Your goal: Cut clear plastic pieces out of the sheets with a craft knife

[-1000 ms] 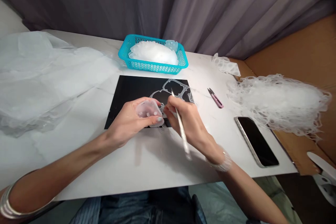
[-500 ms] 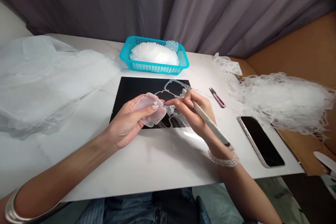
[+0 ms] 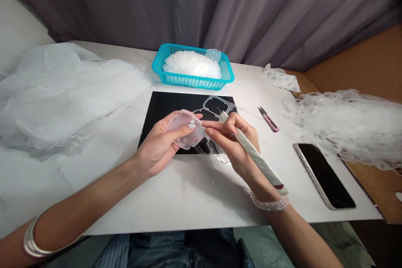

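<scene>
Your L hand (image 3: 160, 144) is over the near-L part of the black mat (image 3: 168, 102). It's closed on the plastic pc (image 3: 190, 137), thumb on the upper face, other fingers behind. The pc sits tilted above the mat, clear of its surface; several small round holes or dots are seen in it.

Your R hand (image 3: 241, 144) is above the near-R corner of the mat. Curled fingers grip the white tool (image 3: 259, 161), its dark tip pointing up and L over the mat, handle end back by your bracelet (image 3: 270, 205). Two R fingertips meet narrowly at the pc's R edge; can't tell whether they pinch a scrap.

Clear plastic frames (image 3: 231, 106) lie on the mat's R half. Blue basket (image 3: 191, 80) w/ a white stack (image 3: 191, 65) inside: just beyond the mat. Snips (image 3: 269, 120): R of mat. Phone (image 3: 326, 176): R of mat, nearer you. Offcut pile (image 3: 345, 127): well R of mat. Filmy white heap (image 3: 69, 92): L of mat.
</scene>
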`<move>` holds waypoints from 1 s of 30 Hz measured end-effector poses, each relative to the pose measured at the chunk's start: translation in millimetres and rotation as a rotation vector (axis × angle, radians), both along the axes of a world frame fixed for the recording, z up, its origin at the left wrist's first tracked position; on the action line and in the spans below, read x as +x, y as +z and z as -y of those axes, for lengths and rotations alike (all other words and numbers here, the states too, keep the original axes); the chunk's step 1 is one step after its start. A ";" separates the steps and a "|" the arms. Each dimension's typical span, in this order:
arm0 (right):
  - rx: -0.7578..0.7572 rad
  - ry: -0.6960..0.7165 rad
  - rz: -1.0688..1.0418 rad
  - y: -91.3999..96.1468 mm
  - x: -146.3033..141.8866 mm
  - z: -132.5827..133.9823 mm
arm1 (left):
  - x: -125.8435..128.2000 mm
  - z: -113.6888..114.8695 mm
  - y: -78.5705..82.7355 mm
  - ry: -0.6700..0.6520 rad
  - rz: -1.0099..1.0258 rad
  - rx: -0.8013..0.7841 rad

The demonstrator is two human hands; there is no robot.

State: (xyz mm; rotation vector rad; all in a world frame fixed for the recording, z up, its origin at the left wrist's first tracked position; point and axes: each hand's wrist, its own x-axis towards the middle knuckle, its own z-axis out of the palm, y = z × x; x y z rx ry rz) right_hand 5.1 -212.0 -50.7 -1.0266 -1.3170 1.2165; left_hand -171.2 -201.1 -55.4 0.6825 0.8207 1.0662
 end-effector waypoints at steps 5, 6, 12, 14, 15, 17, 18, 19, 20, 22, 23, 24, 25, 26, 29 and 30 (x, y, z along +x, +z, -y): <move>-0.004 -0.003 -0.031 -2.0 0.9 -2.1 | 1.3 0.5 -3.3 -0.001 0.028 -0.036; -0.004 -0.012 -0.025 -2.0 1.2 -2.5 | 1.4 0.6 -3.9 -0.004 0.032 -0.040; -0.035 -0.057 0.004 -2.1 3.9 -6.3 | 0.3 0.3 -7.9 -0.021 -0.039 0.022; -0.055 -0.052 -0.002 -2.4 4.0 -7.3 | 0.1 0.7 -9.4 -0.033 -0.095 0.062; -0.067 -0.039 -0.008 -2.5 3.6 -7.4 | 0.1 0.9 -10.1 -0.045 -0.114 0.079; -0.086 -0.005 -0.008 -2.6 2.1 -6.8 | 0.4 1.6 -11.3 -0.069 -0.130 0.103; -0.089 -0.001 0.008 -2.5 1.1 -6.1 | 0.6 1.9 -11.7 -0.079 -0.136 0.109; -0.082 -0.013 0.035 -2.5 0.3 -5.3 | 0.8 2.0 -11.9 -0.080 -0.143 0.114; -0.067 -0.039 0.070 -2.3 -0.3 -4.4 | 0.9 2.0 -12.0 -0.074 -0.151 0.115; -0.026 -0.109 0.138 -2.0 -0.6 -2.9 | 0.7 1.6 -11.7 -0.044 -0.152 0.109; -0.003 -0.146 0.170 -1.9 -0.1 -2.4 | 0.3 1.1 -11.5 -0.030 -0.139 0.100; 0.016 -0.175 0.192 -1.9 0.6 -2.3 | -0.2 0.5 -11.3 -0.022 -0.115 0.087; 0.025 -0.194 0.203 -2.1 1.5 -2.3 | -0.8 -0.3 -11.1 -0.022 -0.087 0.070; 0.022 -0.197 0.201 -2.5 2.5 -2.5 | -1.4 -1.1 -11.0 -0.031 -0.059 0.050; -0.022 -0.150 0.120 -4.7 4.7 -3.5 | -2.6 -3.4 -11.0 -0.059 -0.002 -0.034; -0.033 -0.132 0.081 -5.5 5.0 -3.6 | -2.6 -3.9 -10.8 -0.063 0.012 -0.068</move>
